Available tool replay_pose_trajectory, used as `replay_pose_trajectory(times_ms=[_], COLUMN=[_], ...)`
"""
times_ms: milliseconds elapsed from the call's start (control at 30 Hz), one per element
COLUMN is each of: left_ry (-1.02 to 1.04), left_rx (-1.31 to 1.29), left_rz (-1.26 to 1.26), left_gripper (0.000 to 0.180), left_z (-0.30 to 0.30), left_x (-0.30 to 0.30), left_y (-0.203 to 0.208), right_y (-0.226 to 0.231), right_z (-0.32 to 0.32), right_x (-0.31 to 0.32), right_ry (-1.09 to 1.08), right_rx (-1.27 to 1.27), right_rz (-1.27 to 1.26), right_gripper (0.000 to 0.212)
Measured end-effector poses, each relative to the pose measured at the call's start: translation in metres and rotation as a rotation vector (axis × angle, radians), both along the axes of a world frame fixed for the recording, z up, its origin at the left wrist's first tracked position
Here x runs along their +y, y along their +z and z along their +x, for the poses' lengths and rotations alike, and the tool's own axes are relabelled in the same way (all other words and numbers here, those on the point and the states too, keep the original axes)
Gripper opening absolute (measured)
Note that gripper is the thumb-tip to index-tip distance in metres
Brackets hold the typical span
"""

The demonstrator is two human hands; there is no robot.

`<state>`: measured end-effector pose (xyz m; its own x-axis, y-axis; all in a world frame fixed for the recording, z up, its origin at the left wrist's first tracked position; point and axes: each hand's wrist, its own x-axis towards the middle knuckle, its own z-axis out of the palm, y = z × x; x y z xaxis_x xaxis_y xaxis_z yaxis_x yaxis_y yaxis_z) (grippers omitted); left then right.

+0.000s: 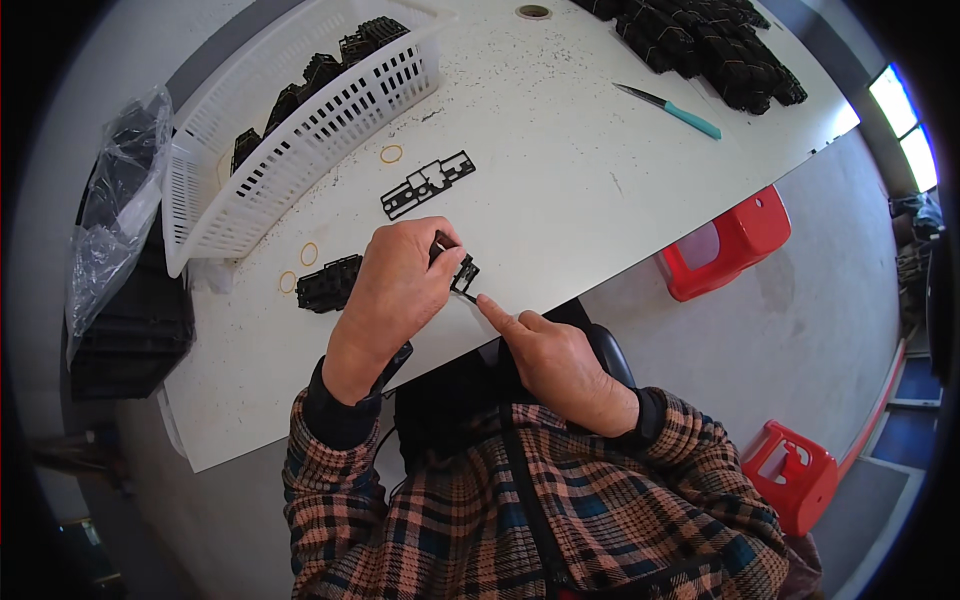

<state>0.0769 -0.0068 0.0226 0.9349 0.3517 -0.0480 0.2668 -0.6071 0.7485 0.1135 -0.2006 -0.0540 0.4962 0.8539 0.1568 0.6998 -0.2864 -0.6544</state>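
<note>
My left hand point(388, 285) pinches a black plastic frame part point(467, 273) above the white table, near its front edge. Thumb and fingers cover most of that part; an open-slotted end shows below them. My right hand point(562, 362) is closed, its index finger stretched to the near end of the part. A thin dark sliver lies at that fingertip; whether it belongs to the part or to a tool in my fist is hidden. Beyond my hands a similar flat black frame point(428, 185) lies on the table. A stack of black frames point(330, 284) sits left of my left wrist.
A white slotted basket point(310, 135) with black parts stands at the left. Rubber bands point(391, 154) lie near it. A teal-handled knife point(690, 121), bundled black parts point(700, 50) and a tape roll point(533, 12) are farther off. Red stools point(735, 245) stand on the right.
</note>
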Motion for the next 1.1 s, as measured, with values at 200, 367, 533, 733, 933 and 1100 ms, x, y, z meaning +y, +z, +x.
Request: replay_pose_trajectory(times_ms=[200,367,533,733,933,1100], left_ry=[-0.012,-0.016,-0.004,-0.016,-0.010,-0.040], left_rx=[0.040,0.010,0.024,0.023,-0.005,-0.043], left_rz=[0.002,-0.003,-0.030,-0.023,-0.020,0.011], left_gripper=[0.010,0.010,0.010,0.010,0.009,0.009], left_z=[0.000,-0.001,-0.003,-0.008,-0.006,-0.008], left_x=[0.002,0.004,0.003,0.000,0.005,0.006], left_y=[0.002,0.001,0.000,0.001,0.000,-0.003], right_y=[0.000,-0.001,-0.006,-0.010,-0.003,0.003], right_z=[0.003,0.001,-0.005,-0.008,-0.001,0.002], right_x=[0.000,0.002,0.003,0.000,0.001,0.004], right_ry=[0.007,0.009,-0.009,-0.033,-0.022,0.015], right_rx=[-0.049,-0.057,-0.078,-0.066,0.012,-0.018], right_rz=[-0.034,-0.032,-0.053,-0.089,-0.055,-0.073], right_gripper=[0.064,0.066,0.067,0.067,0.065,0.062])
